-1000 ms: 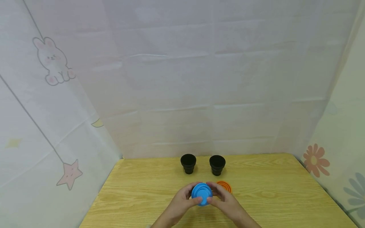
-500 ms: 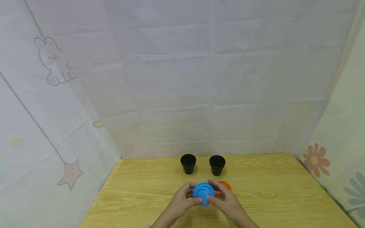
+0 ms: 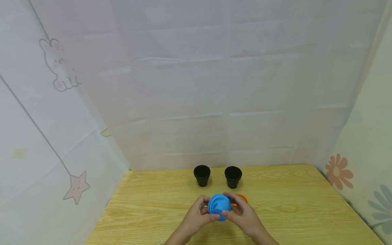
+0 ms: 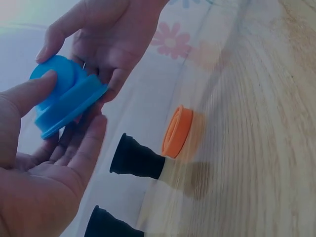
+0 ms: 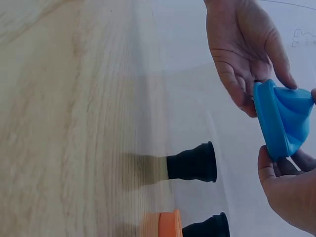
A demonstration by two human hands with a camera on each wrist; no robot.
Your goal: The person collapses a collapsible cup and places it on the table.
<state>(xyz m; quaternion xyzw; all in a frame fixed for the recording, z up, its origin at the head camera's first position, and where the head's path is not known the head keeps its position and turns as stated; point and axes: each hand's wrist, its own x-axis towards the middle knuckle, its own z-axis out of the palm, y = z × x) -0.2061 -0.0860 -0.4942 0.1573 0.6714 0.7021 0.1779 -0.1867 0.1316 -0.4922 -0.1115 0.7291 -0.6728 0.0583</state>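
While two black collapsible cups [image 3: 202,177] [image 3: 233,178] stand upright beyond, the left hand [image 3: 196,215] and right hand [image 3: 244,216] pinch a blue collapsible cup [image 3: 219,205] between thumbs and fingers.

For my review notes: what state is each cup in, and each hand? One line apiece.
Blue collapsible cup: half-collapsed, its wall creased and bulging, held off the table.
Orange collapsible cup: collapsed flat, on the table.
Left black cup: extended, upright, mouth up.
Right black cup: extended, upright, mouth up.
Left hand: gripping the blue cup.
Right hand: gripping the blue cup.
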